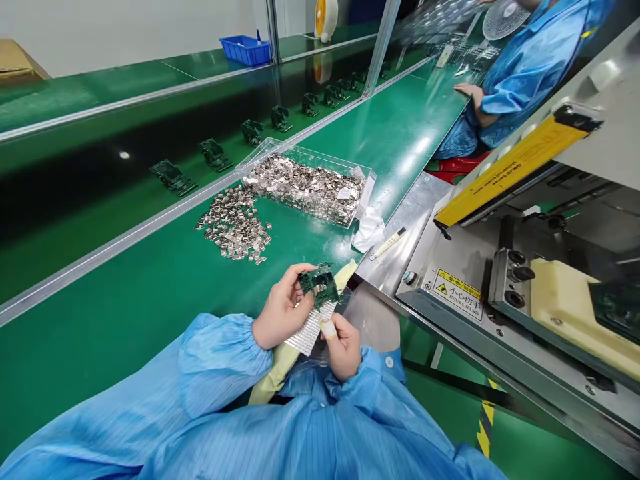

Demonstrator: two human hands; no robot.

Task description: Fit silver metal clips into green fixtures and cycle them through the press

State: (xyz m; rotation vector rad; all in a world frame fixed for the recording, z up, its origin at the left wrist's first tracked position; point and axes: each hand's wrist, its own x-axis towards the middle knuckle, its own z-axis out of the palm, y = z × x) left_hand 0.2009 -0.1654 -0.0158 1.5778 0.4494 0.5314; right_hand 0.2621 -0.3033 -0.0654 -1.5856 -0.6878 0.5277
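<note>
Green and densely built up, the circuit board (325, 290) is held above the wearer's lap, just off the near edge of the desk (125, 280). Its populated face, with a small pale metal piece showing, turns up toward the wearer; the long axis seems to run from 9 to 3 o'clock, dipping slightly toward 4, though foreshortening leaves this unsure. The left hand (283, 310) grips it at the 9 o'clock end, thumb on the near face. The right hand (346, 347) sits at about 5 o'clock, fingers curled, a white wrap on the thumb; I cannot tell whether it pinches anything. Below the board, toward 7, lies a silver ribbed strip (311, 330), with a pale yellow sheet (270, 379) beyond.

With only one end gripped, a loosened thumb could let the board tip toward 4 o'clock and fall; a careless pull could drag the strip off the lap, and too hard a press might bend small parts.

Farther out, loose metal clips (235, 227) heap at 10 o'clock, a clear tray (367, 197) of more stands near 12, a slim tool (387, 244) lies at 2, and a machine (480, 247) stands at 3. A co-worker's hand (469, 91) rests between 1 and 2.
</note>
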